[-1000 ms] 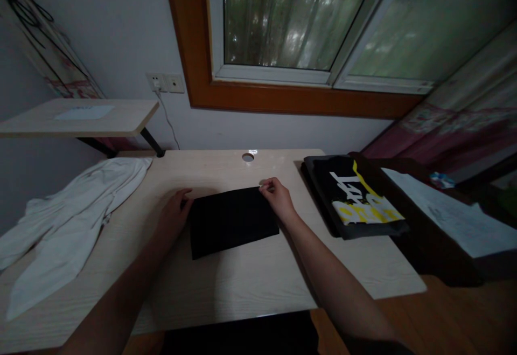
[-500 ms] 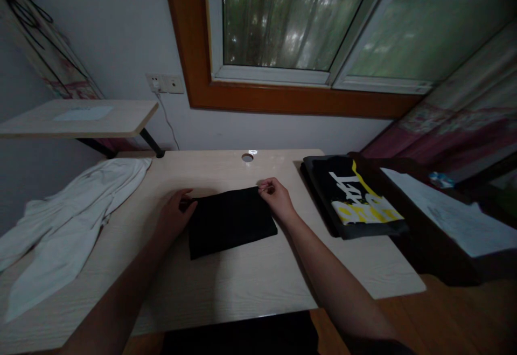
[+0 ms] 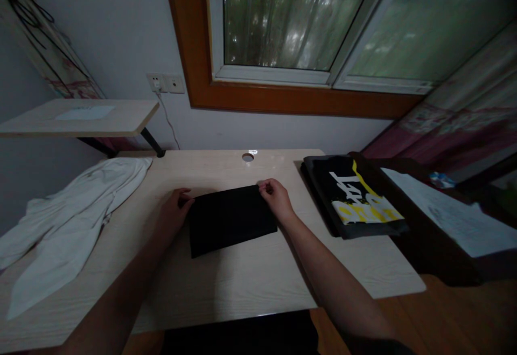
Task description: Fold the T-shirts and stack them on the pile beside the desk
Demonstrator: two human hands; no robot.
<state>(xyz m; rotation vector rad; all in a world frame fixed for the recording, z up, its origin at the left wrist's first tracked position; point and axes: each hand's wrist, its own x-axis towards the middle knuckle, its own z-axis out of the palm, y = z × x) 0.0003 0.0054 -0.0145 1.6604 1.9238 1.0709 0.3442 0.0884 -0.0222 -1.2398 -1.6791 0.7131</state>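
Note:
A folded black garment (image 3: 232, 220) lies as a flat rectangle on the pale wooden desk (image 3: 262, 285), slightly tilted in view. At its far left corner, my left hand (image 3: 177, 207) is closed, thumb and fingers pinching the edge. The far right corner is pinched between the thumb and fingers of my right hand (image 3: 277, 196). What kind of garment it is cannot be made out. To the right sits a stack of folded dark clothes (image 3: 351, 199), the top one printed in white and yellow.
A crumpled white garment (image 3: 81, 209) is spread on the desk's left side, below a raised shelf (image 3: 133, 123) on black legs. A cable hole (image 3: 247, 157) is near the back edge. Beyond the desk's right edge, a white sheet (image 3: 448, 215) lies on a dark surface.
Both hands keep hold of the black garment's far corners. My left fingers have drawn in slightly at the corner, and the cloth has barely shifted.

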